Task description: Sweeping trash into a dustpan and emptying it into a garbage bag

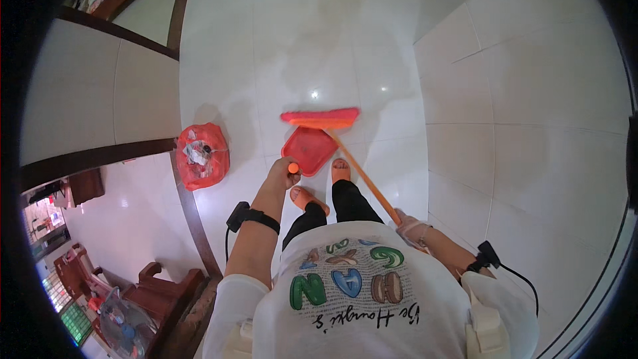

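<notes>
My left hand (289,170) is closed around the handle of a red dustpan (310,149), whose orange handle end points up towards the camera. The pan rests on the tiled floor in front of my feet. My right hand (412,228), in what looks like a thin clear glove, grips the orange pole of a broom (320,118). The pole slants down to a broom head with pink-red bristles, which lies across the far edge of the dustpan. Any dirt in the pan is too small to tell.
A red plastic bag (214,159) with crumpled wrappers in its opening stands at the left, beside a doorway. Through the doorway are wooden chairs (167,286) and a glass-topped table (124,326). A tiled wall (458,149) rises on the right.
</notes>
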Demonstrator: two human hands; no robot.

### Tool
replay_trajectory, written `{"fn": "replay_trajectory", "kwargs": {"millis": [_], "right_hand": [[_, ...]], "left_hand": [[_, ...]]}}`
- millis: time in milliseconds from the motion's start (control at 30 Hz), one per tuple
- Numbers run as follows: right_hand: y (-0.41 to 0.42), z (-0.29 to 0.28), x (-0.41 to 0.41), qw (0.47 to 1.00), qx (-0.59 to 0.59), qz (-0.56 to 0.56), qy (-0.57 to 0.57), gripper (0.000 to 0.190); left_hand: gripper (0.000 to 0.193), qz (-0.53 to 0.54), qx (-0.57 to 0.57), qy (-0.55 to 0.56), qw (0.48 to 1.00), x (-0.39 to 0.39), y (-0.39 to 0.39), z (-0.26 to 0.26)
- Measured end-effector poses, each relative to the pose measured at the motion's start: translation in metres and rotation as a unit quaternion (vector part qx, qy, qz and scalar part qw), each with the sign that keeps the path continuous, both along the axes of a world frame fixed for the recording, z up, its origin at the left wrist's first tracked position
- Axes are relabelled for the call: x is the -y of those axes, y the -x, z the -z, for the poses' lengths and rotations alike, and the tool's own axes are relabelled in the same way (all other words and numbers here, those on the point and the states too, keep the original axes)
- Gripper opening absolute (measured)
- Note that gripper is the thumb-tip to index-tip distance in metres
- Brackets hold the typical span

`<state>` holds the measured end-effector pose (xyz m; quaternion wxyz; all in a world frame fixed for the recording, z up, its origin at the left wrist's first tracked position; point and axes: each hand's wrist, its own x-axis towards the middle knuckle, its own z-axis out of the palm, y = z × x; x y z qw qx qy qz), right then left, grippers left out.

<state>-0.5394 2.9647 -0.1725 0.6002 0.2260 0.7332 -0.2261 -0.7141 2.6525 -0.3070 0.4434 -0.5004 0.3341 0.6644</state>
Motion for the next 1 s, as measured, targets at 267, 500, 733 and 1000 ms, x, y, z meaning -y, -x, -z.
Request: {"fn": "replay_trajectory", "kwargs": {"millis": [267, 500, 733, 1000], "right_hand": [[0.011, -0.095, 0.007, 0.994, 0.04, 0.095, 0.039, 0.063], [0.018, -0.004, 0.038, 0.984, 0.016, 0.172, 0.047, 0.071], [-0.048, -0.058, 0.026, 0.977, 0.085, 0.171, 0.092, 0.075], [-0.051, -0.066, -0.015, 0.979, -0.069, 0.147, -0.123, 0.062]], "left_hand": [[0.013, 0.003, -0.025, 0.022, 0.999, 0.009, -0.011, 0.008], [0.013, 0.005, -0.047, -0.011, 0.999, 0.017, -0.019, 0.016], [0.011, -0.041, -0.022, -0.037, 0.998, 0.041, -0.026, 0.014], [0.018, 0.055, -0.017, 0.044, 0.997, 0.086, -0.036, -0.003]]}}
